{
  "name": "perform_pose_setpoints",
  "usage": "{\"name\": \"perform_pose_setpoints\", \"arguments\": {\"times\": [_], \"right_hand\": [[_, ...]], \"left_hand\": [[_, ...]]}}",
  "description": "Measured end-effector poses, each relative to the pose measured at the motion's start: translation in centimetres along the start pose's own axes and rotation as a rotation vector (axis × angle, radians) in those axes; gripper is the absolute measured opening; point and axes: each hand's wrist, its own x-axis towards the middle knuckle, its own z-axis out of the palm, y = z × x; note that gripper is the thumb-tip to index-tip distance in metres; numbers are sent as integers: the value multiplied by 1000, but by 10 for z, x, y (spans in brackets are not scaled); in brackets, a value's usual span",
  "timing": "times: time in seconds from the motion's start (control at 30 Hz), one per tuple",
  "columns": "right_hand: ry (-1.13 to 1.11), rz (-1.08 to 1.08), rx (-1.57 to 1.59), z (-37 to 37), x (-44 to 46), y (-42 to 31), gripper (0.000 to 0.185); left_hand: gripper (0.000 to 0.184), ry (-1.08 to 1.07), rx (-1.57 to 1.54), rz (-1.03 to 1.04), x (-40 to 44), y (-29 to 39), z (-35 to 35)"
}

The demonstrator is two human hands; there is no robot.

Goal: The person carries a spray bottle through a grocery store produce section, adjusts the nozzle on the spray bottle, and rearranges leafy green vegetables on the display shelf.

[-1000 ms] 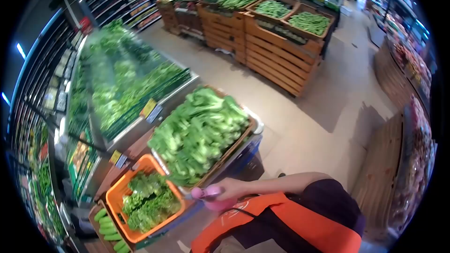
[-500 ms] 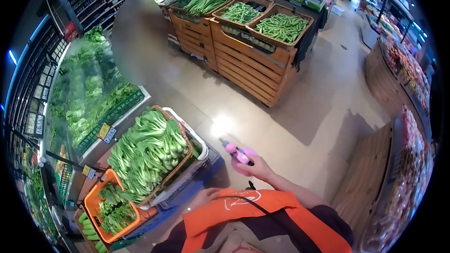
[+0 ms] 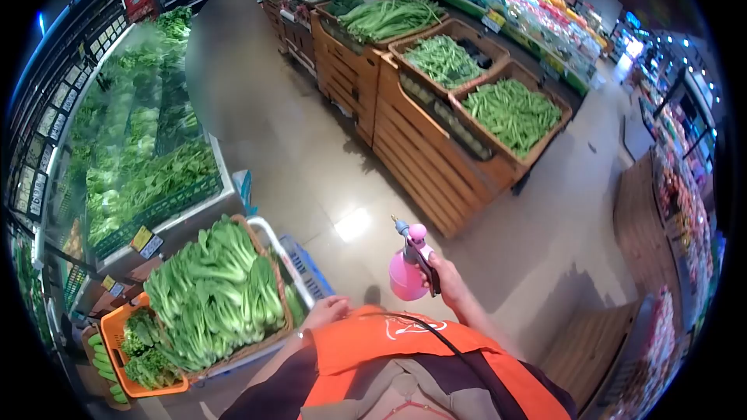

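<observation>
Your right hand (image 3: 445, 274) is clamped on the pink spray bottle (image 3: 408, 272), which is upright; your left hand (image 3: 330, 312), well apart from it, holds nothing visible, fingers loosely curled; left of the bottle lie the leafy greens (image 3: 214, 295), and beyond them, farther left, the orange basket (image 3: 117, 338) of lettuce (image 3: 148, 354).

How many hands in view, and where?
2. The right hand grips the pink spray bottle; the left hand is beside the orange apron, nothing visible in it. Any hands in the blurred patch at upper left can't be made out.
</observation>
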Motion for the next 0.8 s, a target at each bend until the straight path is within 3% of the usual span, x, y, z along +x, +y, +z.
{"name": "perform_pose_setpoints", "arguments": {"times": [0.07, 0.3, 0.5, 0.63, 0.8], "right_hand": [[3, -37, 44, -9, 39, -23, 43], [21, -217, 210, -27, 183, -164, 44], [-59, -379, 299, -76, 340, -269, 37], [-76, -352, 388, -113, 439, -318, 34], [-124, -169, 368, -134, 525, -363, 32]], "left_hand": [[34, 78, -67, -56, 37, 31, 1], [32, 121, 14, 149, 116, 152, -1], [29, 253, -115, 185, 195, 198, -17], [29, 354, -186, 149, 253, 241, -31], [29, 464, -281, 143, 314, 288, -49]]}}
